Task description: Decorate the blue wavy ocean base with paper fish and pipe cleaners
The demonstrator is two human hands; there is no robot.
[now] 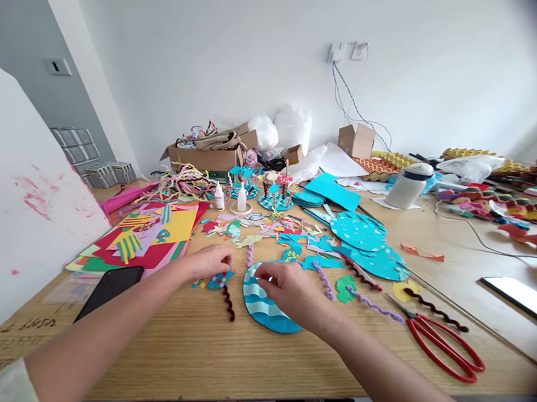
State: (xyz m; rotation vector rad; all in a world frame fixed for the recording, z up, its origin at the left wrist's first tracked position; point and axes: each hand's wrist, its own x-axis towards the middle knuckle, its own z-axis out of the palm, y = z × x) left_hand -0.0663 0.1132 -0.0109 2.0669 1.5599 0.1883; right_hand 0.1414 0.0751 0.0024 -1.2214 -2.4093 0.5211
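My left hand (pixel 211 261) is closed, fingertips pressed together just above a blue paper fish (pixel 219 281) with coloured dots. A dark brown twisted pipe cleaner (pixel 228 303) runs down from that fish. Whatever those fingers hold, if anything, is too small to make out. Over a round blue disc (pixel 276 323) with pale wavy strips, my right hand (pixel 288 286) has thumb and finger pinched; what is between them cannot be made out. Right of it lie a purple pipe cleaner (pixel 323 281) and a green paper fish (pixel 345 288) with another purple pipe cleaner.
Red-handled scissors (pixel 441 342) lie at the front right beside a thin stick (pixel 466 310). Coloured paper sheets (pixel 179 223) and a black phone (pixel 110 289) are on the left. Glue bottles (pixel 241 198), finished paper models (pixel 277 194) and a cardboard box (pixel 206 159) stand behind.
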